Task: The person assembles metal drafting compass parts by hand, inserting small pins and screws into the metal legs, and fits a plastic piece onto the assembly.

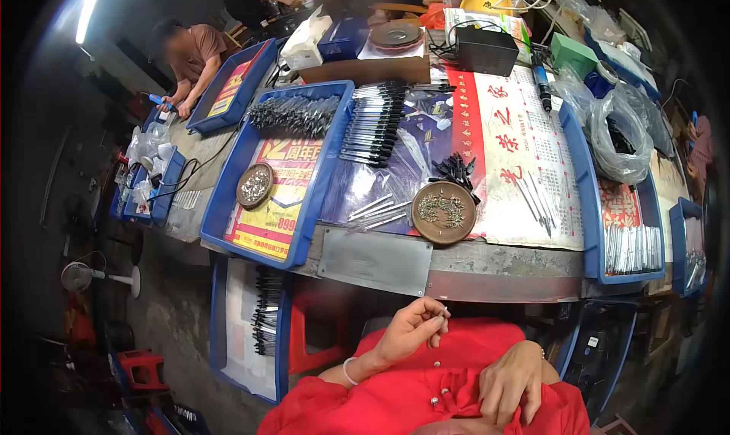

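Observation:
My left hand [414,331] is raised over my lap, near the table's front edge. Its thumb and fingers are pinched together; a tiny pale bit shows at the fingertips, too small to name. Lower and to the right, my right hand [509,385] lies against my red shirt [456,359], fingers curled down into the cloth. On the table ahead stands a round brown dish [445,233] of small brassy metal parts. Black pen caps [456,173] are heaped behind it, and thin clear and silver tubes [379,211] lie to its left. Black-capped pens [372,123] form a row farther back.
A blue tray [207,226] at left holds dark parts and a dish of silvery bits [255,185]. Another blue tray [593,230] at right contains clear pens and plastic bags. A metal plate [374,261] covers the front edge. A person [201,55] works at far left.

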Demonstrator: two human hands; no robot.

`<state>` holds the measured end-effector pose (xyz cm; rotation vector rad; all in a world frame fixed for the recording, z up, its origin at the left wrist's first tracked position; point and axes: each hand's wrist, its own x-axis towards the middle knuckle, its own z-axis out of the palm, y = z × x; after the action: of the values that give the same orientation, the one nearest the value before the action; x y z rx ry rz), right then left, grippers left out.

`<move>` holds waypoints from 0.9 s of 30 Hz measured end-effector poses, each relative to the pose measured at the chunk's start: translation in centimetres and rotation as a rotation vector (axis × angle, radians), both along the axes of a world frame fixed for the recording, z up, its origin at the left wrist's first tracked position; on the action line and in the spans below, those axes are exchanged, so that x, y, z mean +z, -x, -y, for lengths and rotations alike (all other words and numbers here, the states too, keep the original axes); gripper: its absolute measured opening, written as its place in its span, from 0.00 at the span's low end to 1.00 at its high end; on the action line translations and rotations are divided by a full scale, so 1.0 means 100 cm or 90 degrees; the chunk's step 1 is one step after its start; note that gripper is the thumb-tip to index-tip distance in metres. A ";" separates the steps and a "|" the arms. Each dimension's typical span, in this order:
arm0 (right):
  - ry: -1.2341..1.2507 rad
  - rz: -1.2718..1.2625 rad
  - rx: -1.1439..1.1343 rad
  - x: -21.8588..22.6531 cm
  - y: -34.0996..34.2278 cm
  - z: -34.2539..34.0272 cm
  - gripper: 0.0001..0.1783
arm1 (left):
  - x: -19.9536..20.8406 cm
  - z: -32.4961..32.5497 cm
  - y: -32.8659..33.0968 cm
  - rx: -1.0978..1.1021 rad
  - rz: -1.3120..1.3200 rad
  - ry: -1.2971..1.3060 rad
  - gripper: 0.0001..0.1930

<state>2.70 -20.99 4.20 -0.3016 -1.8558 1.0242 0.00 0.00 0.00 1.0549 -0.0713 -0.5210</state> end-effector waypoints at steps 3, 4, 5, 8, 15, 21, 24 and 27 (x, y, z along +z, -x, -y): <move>0.012 -0.224 -0.153 0.018 -0.003 -0.007 0.18 | 0.000 0.000 -0.001 0.007 0.001 -0.002 0.06; 0.026 -0.192 -0.130 0.023 -0.007 -0.012 0.17 | -0.001 -0.001 -0.003 0.011 0.004 -0.003 0.06; 0.041 -0.160 -0.107 0.025 -0.010 -0.015 0.16 | -0.003 -0.001 -0.005 0.015 0.007 -0.005 0.06; 0.022 -0.118 -0.160 0.010 -0.003 -0.005 0.14 | -0.003 -0.002 -0.002 0.008 0.010 0.002 0.06; 0.148 -0.356 -0.513 0.010 0.001 0.005 0.10 | 0.000 -0.007 0.008 0.008 0.016 -0.004 0.06; 0.068 -0.629 -0.623 0.018 -0.006 -0.012 0.15 | 0.001 -0.007 0.017 -0.004 0.012 -0.030 0.07; -0.013 -0.535 -0.586 0.045 -0.014 -0.028 0.16 | 0.000 -0.002 0.016 0.011 0.006 -0.034 0.05; -0.203 -0.460 -0.537 0.075 -0.023 -0.059 0.13 | -0.006 -0.004 0.022 0.048 0.061 -0.112 0.08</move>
<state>5.03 -15.07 11.66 -0.4032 -1.0266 0.1851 -2.15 0.39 -0.62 1.2506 -0.0709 -0.4134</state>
